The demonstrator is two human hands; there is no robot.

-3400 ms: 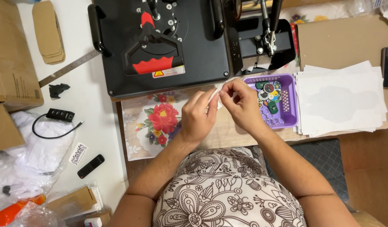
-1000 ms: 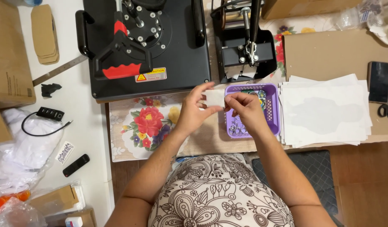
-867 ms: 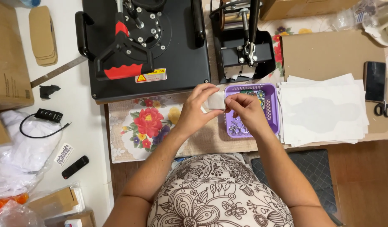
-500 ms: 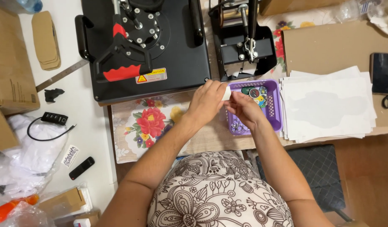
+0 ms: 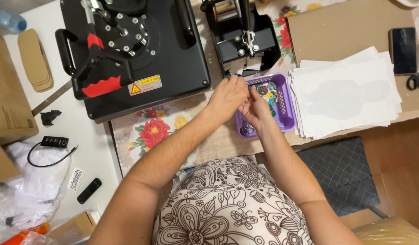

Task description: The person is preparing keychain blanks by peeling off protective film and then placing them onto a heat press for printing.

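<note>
— Head view: where are the hands?
— Centre of frame. Left hand point(image 5: 227, 96) and right hand point(image 5: 254, 106) meet, fingers pinched together over the purple basket point(image 5: 286, 111) of round badges point(image 5: 266, 92); what they grip, I cannot tell.
— Nearby?
— Black heat press point(image 5: 141, 54) upper left, white paper stack point(image 5: 350, 93) right, on the worktop point(image 5: 218, 145).

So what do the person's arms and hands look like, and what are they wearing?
Both arms are bare from the shoulder down, with no sleeves showing. The left hand and right hand wear no gloves, and I can see no rings, watch or bracelets. The person wears a cream top covered in dark brown flower and swirl drawings.
</note>
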